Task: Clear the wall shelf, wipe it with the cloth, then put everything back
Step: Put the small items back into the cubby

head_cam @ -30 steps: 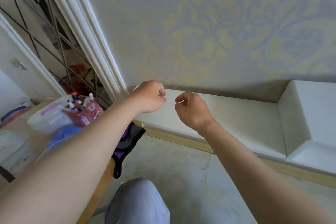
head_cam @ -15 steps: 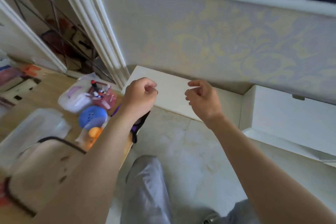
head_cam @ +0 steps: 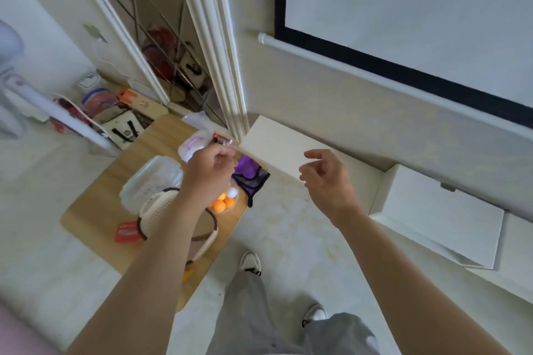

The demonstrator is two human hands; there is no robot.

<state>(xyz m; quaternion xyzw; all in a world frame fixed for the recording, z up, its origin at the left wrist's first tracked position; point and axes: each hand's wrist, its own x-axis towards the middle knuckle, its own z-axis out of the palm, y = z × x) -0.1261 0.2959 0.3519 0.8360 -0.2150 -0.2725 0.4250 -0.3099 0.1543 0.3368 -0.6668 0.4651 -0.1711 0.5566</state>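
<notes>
Curled fingers mark the left hand (head_cam: pixel 212 173), which hangs over the far corner of the wooden table (head_cam: pixel 95 210), its knuckles just in front of a clear bag of pens (head_cam: pixel 193 145). Whether the fingertips pinch anything cannot be told, since the back of the hand hides them. The right hand (head_cam: pixel 327 181) hangs apart from it, over the pale floor (head_cam: pixel 288 239), fingers loose and spread, holding nothing.

Beyond the right hand runs the wall shelf (head_cam: pixel 277 147), a low white ledge against the patterned wall, with its white top in plain sight. The cloth (head_cam: pixel 249 174), purple with a dark grey edge, lies on the table corner nearest the shelf, and part of it droops over the edge.

Beside the cloth, partly under the left wrist, sit orange and white balls (head_cam: pixel 222 203) in a clear holder. Near them stand a clear lidded tub (head_cam: pixel 150 181) and a white perforated basket (head_cam: pixel 157 213) with a brown rim. A red packet (head_cam: pixel 127 232) lies flat by the basket; its pale print is too blurred to read. Above the shelf hangs a white screen (head_cam: pixel 403 8) with a black border.
</notes>
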